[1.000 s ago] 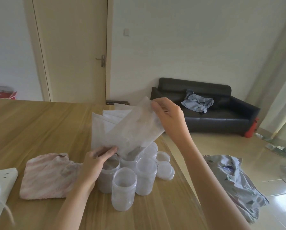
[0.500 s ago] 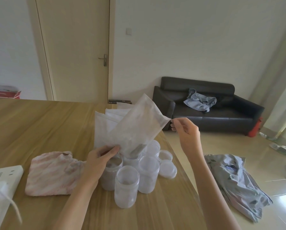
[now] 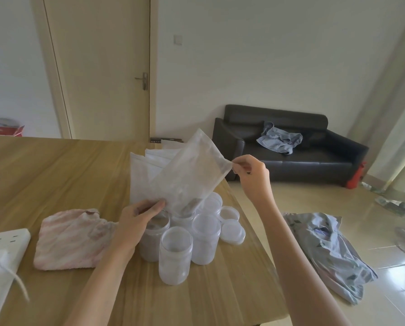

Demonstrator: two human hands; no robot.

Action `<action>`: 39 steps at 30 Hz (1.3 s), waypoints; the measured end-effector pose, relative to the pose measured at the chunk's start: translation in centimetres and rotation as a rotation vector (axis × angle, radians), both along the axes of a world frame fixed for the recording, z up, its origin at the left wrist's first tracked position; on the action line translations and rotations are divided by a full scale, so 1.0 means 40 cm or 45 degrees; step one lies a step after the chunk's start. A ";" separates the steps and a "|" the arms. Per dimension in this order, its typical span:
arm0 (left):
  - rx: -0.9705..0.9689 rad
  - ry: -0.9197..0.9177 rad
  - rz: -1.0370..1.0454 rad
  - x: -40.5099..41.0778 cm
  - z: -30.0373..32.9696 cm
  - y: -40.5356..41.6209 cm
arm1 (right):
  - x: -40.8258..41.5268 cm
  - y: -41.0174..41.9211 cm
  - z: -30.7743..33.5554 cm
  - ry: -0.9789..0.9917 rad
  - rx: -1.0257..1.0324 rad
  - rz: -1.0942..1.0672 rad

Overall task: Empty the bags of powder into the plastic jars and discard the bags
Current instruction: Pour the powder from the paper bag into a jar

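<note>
The left hand (image 3: 135, 222) is gripping the tilted powder bag (image 3: 189, 175) at its mouth over an open plastic jar (image 3: 155, 234) on the counter (image 3: 55, 175), apparently pouring; the right hand (image 3: 251, 175) is pinching the raised corner, needing lifting next to drain it

We see a light wood-grain table (image 3: 55, 165) under a cloth (image 3: 72, 241) striped faintly in pink and white. The bag (image 3: 192, 170) is frosted, translucent white, with grey-brown powder (image 3: 189, 205) at its lower end. The plastic jars (image 3: 175, 255) are cloudy and colourless, as are their lids (image 3: 232, 229). The power strip (image 3: 1, 248) is white. The sofa (image 3: 291, 147) is black, and a blue-grey garment (image 3: 279, 140) lies on it.
</note>
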State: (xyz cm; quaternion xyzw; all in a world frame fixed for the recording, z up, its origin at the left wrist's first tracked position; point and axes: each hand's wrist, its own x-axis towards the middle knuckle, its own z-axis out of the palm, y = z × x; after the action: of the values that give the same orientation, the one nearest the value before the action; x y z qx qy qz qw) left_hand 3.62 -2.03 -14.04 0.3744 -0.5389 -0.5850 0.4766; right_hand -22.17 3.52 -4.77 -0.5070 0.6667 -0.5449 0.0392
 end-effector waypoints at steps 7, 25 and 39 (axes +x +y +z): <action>-0.048 0.002 0.017 0.006 -0.008 0.000 | -0.004 0.007 0.033 -0.014 -0.087 0.054; -0.085 -0.047 0.031 0.004 -0.009 0.004 | 0.013 -0.015 0.048 0.092 -0.045 -0.044; -0.044 -0.036 0.059 0.001 -0.011 0.010 | 0.049 -0.013 0.060 -0.028 -0.238 -0.026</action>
State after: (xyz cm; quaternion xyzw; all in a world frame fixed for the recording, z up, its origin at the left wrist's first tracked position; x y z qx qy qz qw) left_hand 3.65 -1.63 -14.49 0.3868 -0.5466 -0.5591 0.4889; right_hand -20.21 3.01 -2.39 -0.4955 0.6177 -0.6107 -0.0064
